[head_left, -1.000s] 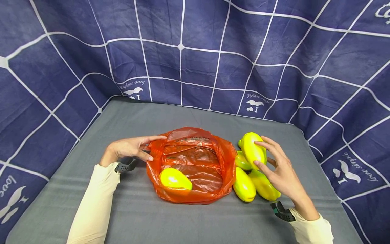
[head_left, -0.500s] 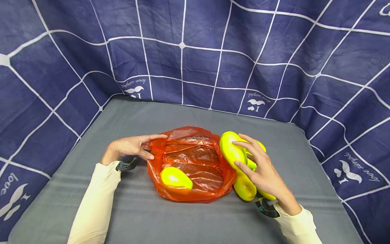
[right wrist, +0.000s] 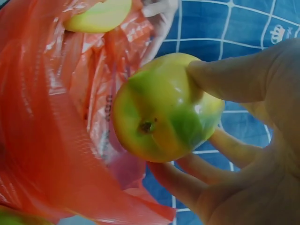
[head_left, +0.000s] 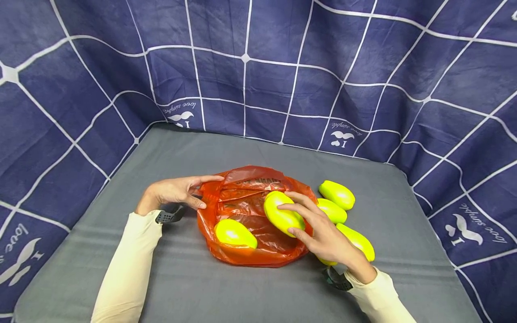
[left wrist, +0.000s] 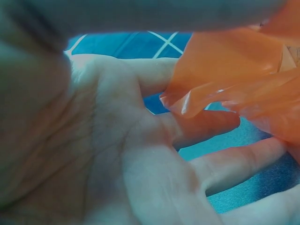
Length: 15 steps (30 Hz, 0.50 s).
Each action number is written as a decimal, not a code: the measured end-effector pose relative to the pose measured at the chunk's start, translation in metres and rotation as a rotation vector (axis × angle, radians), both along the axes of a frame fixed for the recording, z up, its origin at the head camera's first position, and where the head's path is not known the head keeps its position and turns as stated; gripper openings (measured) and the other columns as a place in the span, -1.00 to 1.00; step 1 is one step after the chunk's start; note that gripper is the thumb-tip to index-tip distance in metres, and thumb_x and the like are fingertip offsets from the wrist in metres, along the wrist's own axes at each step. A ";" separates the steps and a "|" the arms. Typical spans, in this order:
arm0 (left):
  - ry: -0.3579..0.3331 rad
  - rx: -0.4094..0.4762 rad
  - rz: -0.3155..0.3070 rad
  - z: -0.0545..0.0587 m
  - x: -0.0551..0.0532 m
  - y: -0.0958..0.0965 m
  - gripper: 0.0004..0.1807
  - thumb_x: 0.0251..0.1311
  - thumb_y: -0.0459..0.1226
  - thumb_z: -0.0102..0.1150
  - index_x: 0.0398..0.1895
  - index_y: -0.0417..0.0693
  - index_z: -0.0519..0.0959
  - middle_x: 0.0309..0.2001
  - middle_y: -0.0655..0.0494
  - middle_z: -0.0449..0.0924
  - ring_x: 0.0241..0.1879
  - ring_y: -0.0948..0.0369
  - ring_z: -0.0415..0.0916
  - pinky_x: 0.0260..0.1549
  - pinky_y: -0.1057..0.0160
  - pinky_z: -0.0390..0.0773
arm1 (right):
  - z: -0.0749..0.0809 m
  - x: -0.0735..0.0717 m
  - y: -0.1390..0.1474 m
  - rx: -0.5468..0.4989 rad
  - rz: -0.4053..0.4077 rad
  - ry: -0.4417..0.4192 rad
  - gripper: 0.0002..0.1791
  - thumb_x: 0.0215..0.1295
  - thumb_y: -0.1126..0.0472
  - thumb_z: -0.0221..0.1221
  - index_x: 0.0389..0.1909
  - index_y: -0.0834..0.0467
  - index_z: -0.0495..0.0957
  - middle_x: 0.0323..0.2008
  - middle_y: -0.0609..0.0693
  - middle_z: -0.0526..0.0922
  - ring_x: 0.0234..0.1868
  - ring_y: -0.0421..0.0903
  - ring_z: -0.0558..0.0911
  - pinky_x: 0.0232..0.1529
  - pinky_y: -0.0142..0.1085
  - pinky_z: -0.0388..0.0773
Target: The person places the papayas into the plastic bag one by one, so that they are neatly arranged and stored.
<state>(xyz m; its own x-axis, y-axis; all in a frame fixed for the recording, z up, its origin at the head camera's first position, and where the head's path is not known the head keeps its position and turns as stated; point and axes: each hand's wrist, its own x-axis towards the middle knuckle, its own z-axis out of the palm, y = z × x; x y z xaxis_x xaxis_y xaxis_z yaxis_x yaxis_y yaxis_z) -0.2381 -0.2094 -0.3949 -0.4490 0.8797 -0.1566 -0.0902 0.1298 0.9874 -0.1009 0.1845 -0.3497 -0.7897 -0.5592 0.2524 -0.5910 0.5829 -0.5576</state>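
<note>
The hands are apart. The left hand's (head_left: 173, 191) straight fingers touch the red bag (head_left: 258, 259) mid-table. The right hand (head_left: 325, 235) grips a yellow fruit (head_left: 280, 214) above it. One fruit (head_left: 233, 233) is in; three fruits (head_left: 338, 195), maybe a half-hidden fourth (head_left: 326, 262), lie toward the gray table's (head_left: 202, 294) right edge.

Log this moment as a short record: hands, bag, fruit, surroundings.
Left hand: touches the left side of the red bag
Right hand: holds a yellow-green fruit at the bag's opening
Inside bag: one fruit lying within
Loose fruits: four right of the bag, one mostly hidden by the right hand
Surface: grey cloth
Backdrop: blue curtain with white grid lines
</note>
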 end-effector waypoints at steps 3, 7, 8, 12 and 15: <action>0.012 0.001 0.002 -0.001 0.000 -0.001 0.03 0.21 -0.52 0.23 0.61 -0.17 -0.20 0.50 -0.43 0.01 0.40 -0.25 0.24 0.18 0.10 0.56 | -0.005 -0.001 -0.001 0.023 0.019 -0.021 -0.35 0.27 0.35 0.30 0.33 -0.17 0.42 0.47 -0.09 0.25 0.45 -0.04 0.32 0.29 0.08 0.42; 0.025 0.008 0.013 -0.003 0.001 -0.003 0.03 0.21 -0.50 0.25 0.61 -0.18 -0.20 0.51 -0.43 0.00 0.40 -0.24 0.25 0.18 0.12 0.56 | -0.010 -0.002 -0.003 0.041 0.035 -0.033 -0.35 0.26 0.39 0.29 0.32 -0.16 0.43 0.46 -0.10 0.27 0.44 -0.06 0.33 0.29 0.02 0.44; 0.024 0.009 0.014 -0.003 0.001 -0.003 0.04 0.21 -0.50 0.25 0.61 -0.17 -0.20 0.51 -0.43 0.01 0.40 -0.25 0.25 0.18 0.11 0.56 | -0.012 -0.002 -0.003 0.046 0.036 -0.035 -0.34 0.25 0.40 0.29 0.31 -0.16 0.43 0.45 -0.10 0.27 0.44 -0.07 0.33 0.29 0.02 0.44; 0.020 0.015 0.009 -0.004 0.001 -0.002 0.04 0.21 -0.50 0.24 0.61 -0.17 -0.20 0.50 -0.44 0.02 0.40 -0.26 0.23 0.17 0.10 0.57 | -0.016 -0.001 -0.005 0.063 0.045 -0.051 -0.32 0.24 0.44 0.27 0.32 -0.17 0.43 0.45 -0.09 0.27 0.43 -0.07 0.35 0.28 0.01 0.45; 0.025 0.009 0.013 -0.003 0.000 -0.002 0.04 0.20 -0.50 0.25 0.61 -0.16 -0.19 0.51 -0.42 0.02 0.40 -0.27 0.22 0.17 0.12 0.57 | -0.020 0.000 -0.007 0.071 0.054 -0.072 -0.29 0.25 0.46 0.24 0.34 -0.17 0.41 0.46 -0.07 0.24 0.43 -0.06 0.34 0.24 -0.08 0.49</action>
<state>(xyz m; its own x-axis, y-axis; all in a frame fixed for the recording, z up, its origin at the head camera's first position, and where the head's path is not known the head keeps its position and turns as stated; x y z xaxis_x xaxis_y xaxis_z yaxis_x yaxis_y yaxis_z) -0.2377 -0.2113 -0.3980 -0.4640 0.8752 -0.1370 -0.0668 0.1196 0.9906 -0.1007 0.1771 -0.3700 -0.7725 -0.6160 0.1541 -0.5826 0.5910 -0.5580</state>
